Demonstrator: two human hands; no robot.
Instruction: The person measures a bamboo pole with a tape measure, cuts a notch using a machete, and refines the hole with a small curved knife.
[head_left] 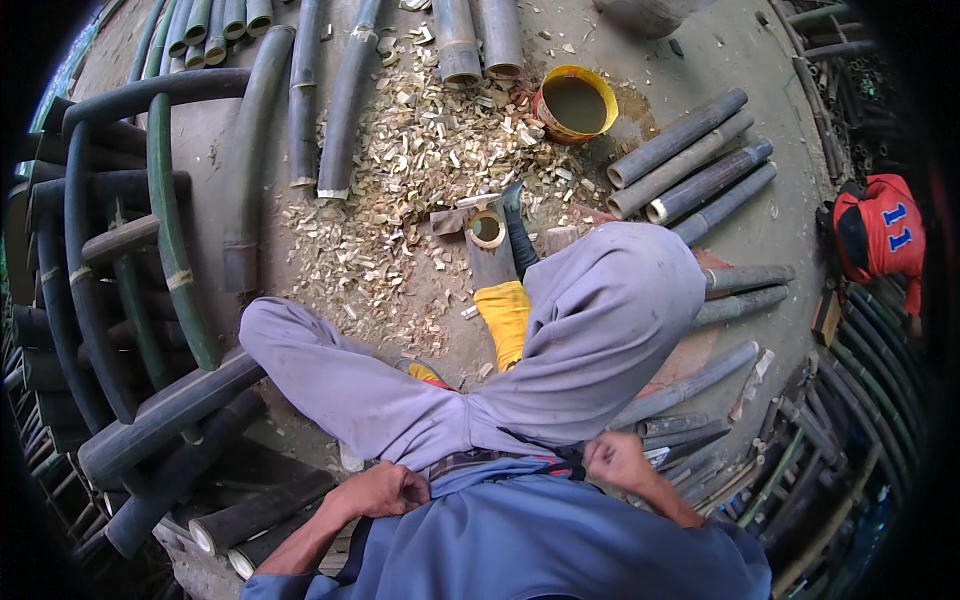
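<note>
Both hands are at my waist. My left hand [392, 489] is closed with curled fingers by the hem of my blue shirt [500, 535]; what it grips, if anything, is hidden. My right hand [618, 461], slightly blurred, curls closed beside the dark belt [572, 462], and I cannot make out what is in it. Ahead of my bent legs in grey trousers [620, 300] lies a short bamboo tube [490, 258], its hollow end facing away from me. A yellow cloth-like covering [505, 315] meets its near end. A dark pointed thing [515, 225] lies against the tube's right side.
Pale chips [400, 150] cover the ground ahead. Beyond them stands a yellow-rimmed bucket [576, 103] of murky liquid. Cut bamboo poles [690, 150] lie at the right; a bamboo rack [130, 240] stands left. A person in a red shirt [885, 225] is at the far right.
</note>
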